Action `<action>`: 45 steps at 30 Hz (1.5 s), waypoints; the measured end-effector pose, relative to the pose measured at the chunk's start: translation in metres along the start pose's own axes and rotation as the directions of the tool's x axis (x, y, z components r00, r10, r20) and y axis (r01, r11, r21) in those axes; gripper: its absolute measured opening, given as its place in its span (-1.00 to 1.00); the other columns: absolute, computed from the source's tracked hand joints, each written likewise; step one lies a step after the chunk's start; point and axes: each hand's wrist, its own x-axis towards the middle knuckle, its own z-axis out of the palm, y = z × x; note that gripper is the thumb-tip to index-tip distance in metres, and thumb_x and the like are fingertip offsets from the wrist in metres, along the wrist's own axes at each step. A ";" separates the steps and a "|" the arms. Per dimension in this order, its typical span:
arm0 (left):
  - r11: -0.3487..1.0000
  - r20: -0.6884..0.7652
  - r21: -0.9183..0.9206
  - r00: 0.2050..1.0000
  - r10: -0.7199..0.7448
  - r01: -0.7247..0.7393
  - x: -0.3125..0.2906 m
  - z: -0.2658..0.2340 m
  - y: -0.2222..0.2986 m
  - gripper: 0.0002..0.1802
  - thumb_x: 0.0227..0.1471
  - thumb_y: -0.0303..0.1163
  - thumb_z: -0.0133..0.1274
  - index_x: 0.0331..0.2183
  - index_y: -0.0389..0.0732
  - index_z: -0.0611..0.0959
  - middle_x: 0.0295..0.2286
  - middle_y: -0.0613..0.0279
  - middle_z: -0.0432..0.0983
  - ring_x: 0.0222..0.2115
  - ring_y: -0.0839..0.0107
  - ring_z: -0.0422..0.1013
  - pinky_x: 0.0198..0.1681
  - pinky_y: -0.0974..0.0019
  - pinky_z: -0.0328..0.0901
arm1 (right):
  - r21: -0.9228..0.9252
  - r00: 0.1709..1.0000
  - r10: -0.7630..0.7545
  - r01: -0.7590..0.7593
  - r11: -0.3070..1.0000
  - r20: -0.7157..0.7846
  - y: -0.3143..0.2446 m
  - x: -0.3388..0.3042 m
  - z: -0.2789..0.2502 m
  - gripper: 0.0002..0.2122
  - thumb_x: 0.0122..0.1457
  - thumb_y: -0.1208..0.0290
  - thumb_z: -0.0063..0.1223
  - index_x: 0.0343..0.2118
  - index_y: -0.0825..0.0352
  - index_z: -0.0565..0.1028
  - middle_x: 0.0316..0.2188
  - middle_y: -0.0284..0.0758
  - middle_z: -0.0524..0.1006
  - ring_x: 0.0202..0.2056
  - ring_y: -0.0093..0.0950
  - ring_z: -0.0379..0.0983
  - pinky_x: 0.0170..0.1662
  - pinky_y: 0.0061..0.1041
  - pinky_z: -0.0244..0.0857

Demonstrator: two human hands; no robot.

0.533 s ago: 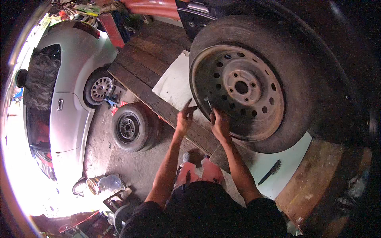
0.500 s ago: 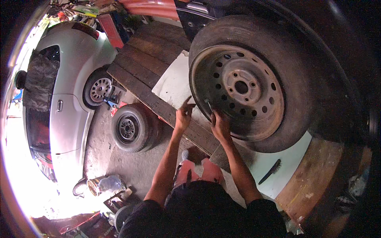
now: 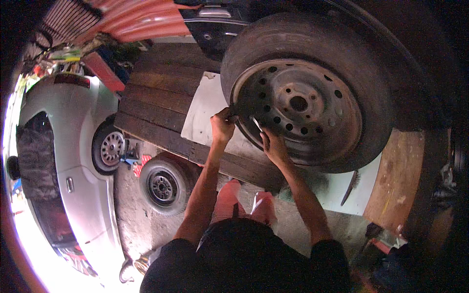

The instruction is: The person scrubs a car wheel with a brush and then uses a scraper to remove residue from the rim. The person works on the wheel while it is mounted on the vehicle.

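A large tyre on a brown, rusty steel wheel rim stands in front of me. My left hand is closed at the near left edge of the wheel; whatever its fingers hold is too dark to make out. Between the fingers of my right hand is a slim, shiny metal tool, pointing up over the lower left of the rim. Its exact kind is unclear. Behind my left hand lies a white board.
Dark wooden planks form a platform to the left. Below them a spare wheel rests on the concrete floor. A silver car stands at far left. A black brush lies on a pale board at right, beside a wooden board.
The view has shifted, with more of the floor and platform showing. My left index finger, stretched out before, is now curled in. My right hand still holds the metal tool at the rim.
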 end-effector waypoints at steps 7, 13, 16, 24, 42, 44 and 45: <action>0.993 -0.003 -0.042 0.994 0.110 -0.110 0.003 0.001 -0.013 -0.86 -0.13 -0.62 0.13 -0.40 -0.28 0.67 -0.54 -0.01 0.58 -0.55 0.27 0.52 -0.43 0.25 0.35 | -0.041 0.988 0.120 -0.124 0.991 -0.099 -0.003 0.022 0.025 -0.77 0.25 0.39 0.06 -0.07 0.35 0.51 -0.31 -0.02 0.58 -0.30 -0.06 0.55 -0.24 -0.17 0.38; 0.999 0.090 -0.040 0.996 -0.004 0.008 0.010 -0.004 -0.012 -0.81 -0.16 -0.66 0.16 -0.38 -0.30 0.67 -0.51 0.03 0.62 -0.51 0.34 0.57 -0.45 0.30 0.37 | 0.012 0.995 -0.012 0.013 1.000 -0.104 -0.014 0.011 0.006 -0.78 0.24 0.40 0.08 -0.10 0.36 0.53 -0.30 -0.01 0.59 -0.30 -0.02 0.55 -0.25 -0.20 0.39; 0.997 0.078 -0.055 0.996 0.053 -0.049 0.007 -0.003 -0.015 -0.79 -0.18 -0.68 0.17 -0.37 -0.30 0.68 -0.52 0.02 0.62 -0.53 0.38 0.55 -0.47 0.33 0.37 | 0.081 0.984 0.030 -0.016 0.997 -0.175 -0.024 0.038 0.019 -0.79 0.21 0.44 0.11 -0.11 0.36 0.53 -0.28 0.03 0.57 -0.27 0.03 0.52 -0.23 -0.20 0.39; 0.995 0.104 0.022 0.990 0.097 -0.100 0.008 -0.006 -0.019 -0.79 -0.17 -0.62 0.24 -0.36 -0.27 0.67 -0.54 0.04 0.61 -0.59 0.35 0.50 -0.49 0.32 0.35 | 0.022 0.982 -0.063 0.068 0.997 -0.176 -0.002 0.007 0.020 -0.78 0.22 0.37 0.11 -0.11 0.32 0.54 -0.26 -0.06 0.59 -0.24 -0.08 0.55 -0.14 -0.24 0.39; 0.990 0.109 -0.060 0.985 0.134 -0.128 0.007 -0.007 -0.015 -0.79 -0.19 -0.65 0.21 -0.37 -0.28 0.69 -0.53 0.03 0.61 -0.55 0.35 0.55 -0.46 0.30 0.38 | -0.044 0.938 -0.161 0.154 0.987 -0.308 -0.008 0.004 0.027 -0.80 0.25 0.42 0.05 -0.11 0.35 0.50 -0.29 0.02 0.56 -0.25 0.06 0.49 -0.21 -0.19 0.37; 0.992 0.131 -0.089 0.986 0.103 -0.092 0.009 -0.009 -0.021 -0.77 -0.18 -0.66 0.20 -0.35 -0.27 0.69 -0.53 0.02 0.62 -0.55 0.34 0.56 -0.46 0.29 0.38 | 0.091 0.981 0.016 0.002 0.996 -0.195 -0.024 0.026 0.021 -0.77 0.26 0.37 0.06 -0.07 0.33 0.48 -0.30 0.03 0.56 -0.26 0.05 0.51 -0.20 -0.19 0.37; 0.990 0.124 -0.109 0.987 0.103 -0.090 0.009 -0.009 -0.022 -0.76 -0.18 -0.66 0.20 -0.35 -0.27 0.69 -0.53 0.02 0.62 -0.55 0.34 0.56 -0.46 0.28 0.38 | 0.122 0.965 0.012 0.021 0.992 -0.263 -0.046 0.049 0.019 -0.76 0.26 0.37 0.06 -0.06 0.33 0.48 -0.30 0.03 0.56 -0.27 0.04 0.51 -0.20 -0.19 0.37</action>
